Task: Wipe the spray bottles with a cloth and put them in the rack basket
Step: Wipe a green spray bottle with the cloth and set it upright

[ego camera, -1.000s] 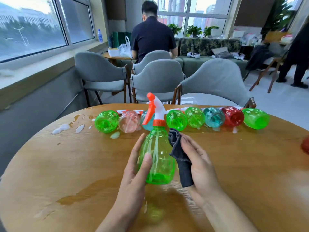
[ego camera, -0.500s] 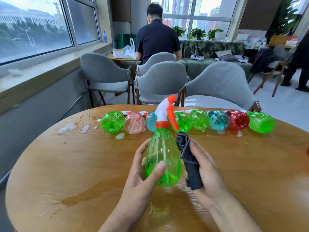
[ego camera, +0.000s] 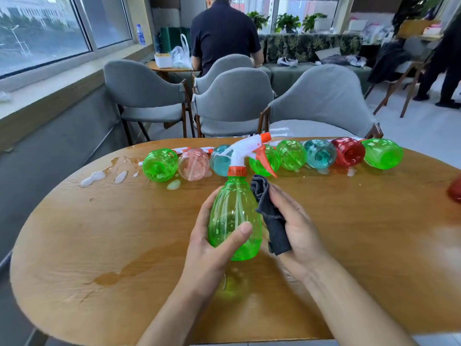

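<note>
My left hand [ego camera: 212, 253] grips a green spray bottle [ego camera: 233, 211] with a white and orange trigger head, holding it upright just above the wooden table [ego camera: 99, 233]. My right hand [ego camera: 296, 226] presses a dark grey cloth [ego camera: 270, 216] against the bottle's right side. The nozzle points to the right. Behind it, a row of several spray bottles [ego camera: 291, 154] lies on its side along the table's far edge, green, pink, teal and red. No rack basket is in view.
Foam blobs and water [ego camera: 104, 174] lie at the far left of the table, and a wet streak [ego camera: 119, 273] at the near left. Part of a red bottle [ego camera: 455, 189] shows at the right edge. Grey chairs [ego camera: 234, 101] stand behind the table; a person sits beyond them.
The bottle has turned in my left hand, so the trigger head swung from pointing left to pointing right. The cloth stays against its right side.
</note>
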